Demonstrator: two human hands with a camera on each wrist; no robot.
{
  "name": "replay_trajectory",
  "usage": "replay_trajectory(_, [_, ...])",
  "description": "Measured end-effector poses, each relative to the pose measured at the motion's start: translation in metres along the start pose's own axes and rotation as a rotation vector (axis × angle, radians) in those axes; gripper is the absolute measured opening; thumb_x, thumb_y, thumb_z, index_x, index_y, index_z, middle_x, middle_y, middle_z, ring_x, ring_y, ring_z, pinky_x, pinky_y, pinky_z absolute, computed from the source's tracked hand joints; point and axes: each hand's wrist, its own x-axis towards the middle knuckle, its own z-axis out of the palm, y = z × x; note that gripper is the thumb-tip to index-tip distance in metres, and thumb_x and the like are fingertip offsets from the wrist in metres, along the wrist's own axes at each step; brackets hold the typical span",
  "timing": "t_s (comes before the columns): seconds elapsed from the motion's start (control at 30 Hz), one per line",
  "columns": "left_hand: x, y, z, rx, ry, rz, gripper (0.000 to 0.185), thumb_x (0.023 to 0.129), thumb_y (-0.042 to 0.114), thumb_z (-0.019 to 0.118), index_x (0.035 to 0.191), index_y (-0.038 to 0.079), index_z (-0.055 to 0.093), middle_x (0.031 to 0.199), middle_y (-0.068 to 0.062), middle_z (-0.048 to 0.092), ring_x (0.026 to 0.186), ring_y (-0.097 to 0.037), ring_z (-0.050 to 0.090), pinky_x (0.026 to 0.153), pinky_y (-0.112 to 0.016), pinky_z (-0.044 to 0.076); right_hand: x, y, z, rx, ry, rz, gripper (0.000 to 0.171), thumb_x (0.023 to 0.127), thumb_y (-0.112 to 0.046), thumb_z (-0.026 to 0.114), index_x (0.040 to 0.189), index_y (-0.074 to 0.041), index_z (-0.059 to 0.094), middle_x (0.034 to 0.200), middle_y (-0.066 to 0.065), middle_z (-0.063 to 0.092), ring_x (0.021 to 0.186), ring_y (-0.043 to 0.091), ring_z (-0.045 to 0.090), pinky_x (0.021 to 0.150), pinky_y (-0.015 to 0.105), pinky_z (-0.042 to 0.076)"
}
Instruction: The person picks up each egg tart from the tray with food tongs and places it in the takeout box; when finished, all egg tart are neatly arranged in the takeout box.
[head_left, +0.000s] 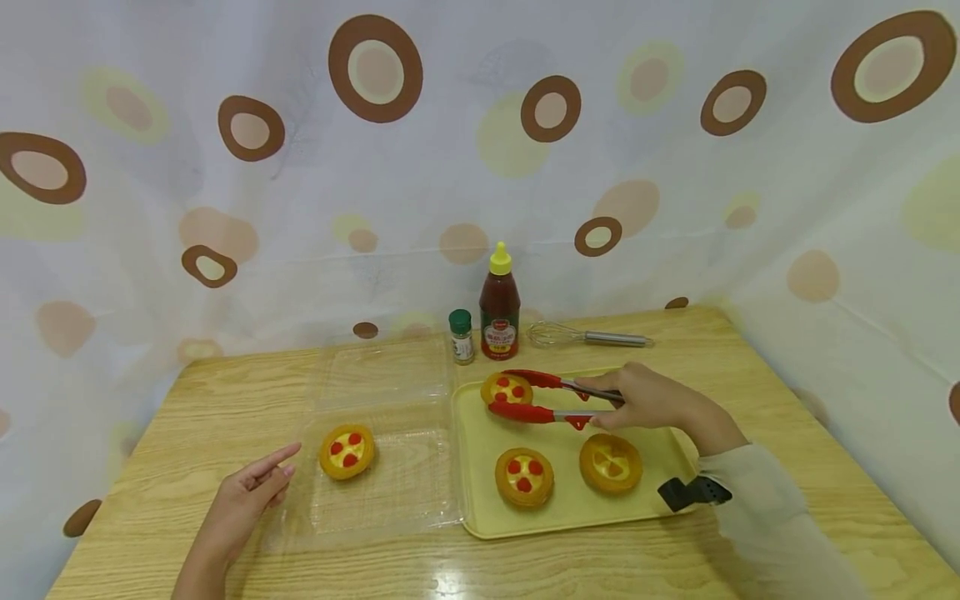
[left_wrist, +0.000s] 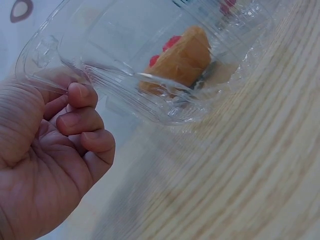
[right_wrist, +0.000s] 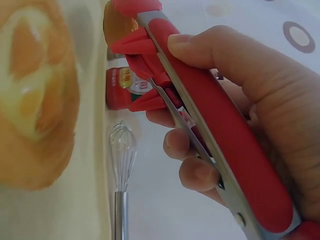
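My left hand [head_left: 243, 498] is at the left edge of a clear plastic clamshell box [head_left: 412, 508], its thumb and finger pinching the rim. In the left wrist view the other fingers [left_wrist: 80, 122] are curled below the rim. One tart with red toppings [head_left: 347, 452] sits in the box. My right hand [head_left: 641, 398] grips red-tipped metal tongs [head_left: 558, 416], their arms on either side of another red-topped tart [head_left: 504, 390] at the tray's back left. A second red-topped tart [head_left: 524, 478] and a plain yellow-filled tart [head_left: 611, 464] lie on the yellow tray [head_left: 585, 521].
Behind the tray stand a red sauce bottle [head_left: 500, 312] with a yellow cap and a small green-capped seasoning jar [head_left: 462, 337]. A whisk [head_left: 592, 337] lies to their right. The box's lid [head_left: 390, 371] lies open toward the back. A patterned cloth [head_left: 427, 167] hangs behind the wooden table [head_left: 375, 575].
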Motion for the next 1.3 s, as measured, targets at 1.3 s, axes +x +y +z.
replay_trajectory(1.3, [0.000, 0.001, -0.001, 0.000, -0.020, 0.020, 0.053, 0.091, 0.029, 0.053, 0.133, -0.001, 0.040, 0.068, 0.006, 0.042, 0.065, -0.005, 0.042, 0.062, -0.024, 0.043, 0.079, -0.099, 0.035, -0.053, -0.100, -0.140, 0.056, 0.080, -0.026, 0.068, 0.130, -0.009, 0.050, 0.060, -0.008, 0.039, 0.042, 0.005, 0.028, 0.043, 0.016, 0.029])
